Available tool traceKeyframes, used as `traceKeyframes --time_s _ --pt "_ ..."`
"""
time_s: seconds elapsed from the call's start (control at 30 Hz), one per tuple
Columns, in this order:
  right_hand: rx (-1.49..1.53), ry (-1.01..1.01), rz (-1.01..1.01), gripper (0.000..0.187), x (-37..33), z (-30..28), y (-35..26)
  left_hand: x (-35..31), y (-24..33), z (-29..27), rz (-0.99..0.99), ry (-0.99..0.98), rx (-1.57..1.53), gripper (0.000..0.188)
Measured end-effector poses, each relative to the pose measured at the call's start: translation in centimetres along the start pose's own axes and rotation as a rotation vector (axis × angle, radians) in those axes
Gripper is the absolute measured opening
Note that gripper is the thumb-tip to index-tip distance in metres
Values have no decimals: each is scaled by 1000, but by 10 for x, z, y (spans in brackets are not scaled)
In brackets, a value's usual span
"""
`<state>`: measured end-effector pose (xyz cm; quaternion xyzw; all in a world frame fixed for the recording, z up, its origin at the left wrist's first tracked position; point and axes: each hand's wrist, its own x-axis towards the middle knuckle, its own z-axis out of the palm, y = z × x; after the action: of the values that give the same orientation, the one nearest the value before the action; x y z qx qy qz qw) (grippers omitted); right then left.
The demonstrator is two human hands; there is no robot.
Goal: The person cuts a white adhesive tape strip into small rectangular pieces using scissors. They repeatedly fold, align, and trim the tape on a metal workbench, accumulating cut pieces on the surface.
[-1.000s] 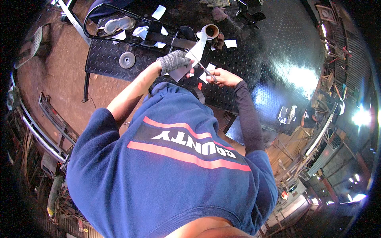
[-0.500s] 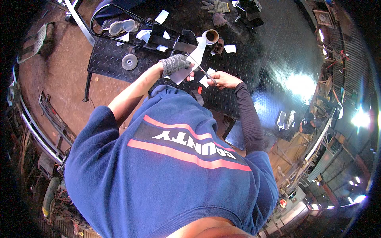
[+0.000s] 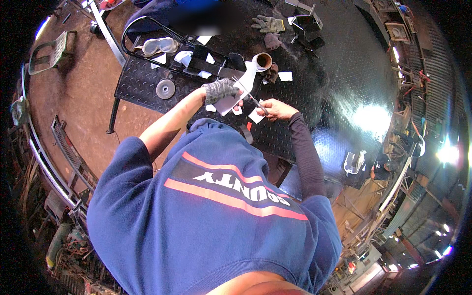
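My left hand (image 3: 220,92), in a grey fingerless glove, grips a white sheet (image 3: 227,104). The sheet runs up to a roll with a brown cardboard core (image 3: 264,60) lying on the black table. My right hand (image 3: 277,109), bare below a dark sleeve, is closed around the handles of a pair of scissors (image 3: 254,102). The blades reach across the sheet beside my left fingers; whether they bite into it is too small to tell. Small white cut pieces (image 3: 285,76) lie around the roll and beneath my hands.
Goggles (image 3: 160,46), a round grey disc (image 3: 165,89) and a black tubular frame (image 3: 147,19) are on the table's left part. Work gloves (image 3: 268,23) and a black metal bracket (image 3: 308,24) lie at the far side. Across the table is a person in blue (image 3: 196,11).
The whole view has shifted slightly, so the table sits lower in it. More of the person in blue shows at the far side. Both hands keep their holds.
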<state>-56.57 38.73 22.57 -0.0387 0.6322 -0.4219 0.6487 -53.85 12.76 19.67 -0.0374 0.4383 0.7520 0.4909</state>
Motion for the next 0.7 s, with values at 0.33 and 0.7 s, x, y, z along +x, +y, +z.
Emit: traceKeyframes --time_s 0.33,0.7 --pt "-361 -26 -186 25 -14 1 -4 15 5 -3 773 -160 1807 17" --pt "104 -153 -94 20 7 -8 8 21 -21 -18 -41 -153 -120 22"
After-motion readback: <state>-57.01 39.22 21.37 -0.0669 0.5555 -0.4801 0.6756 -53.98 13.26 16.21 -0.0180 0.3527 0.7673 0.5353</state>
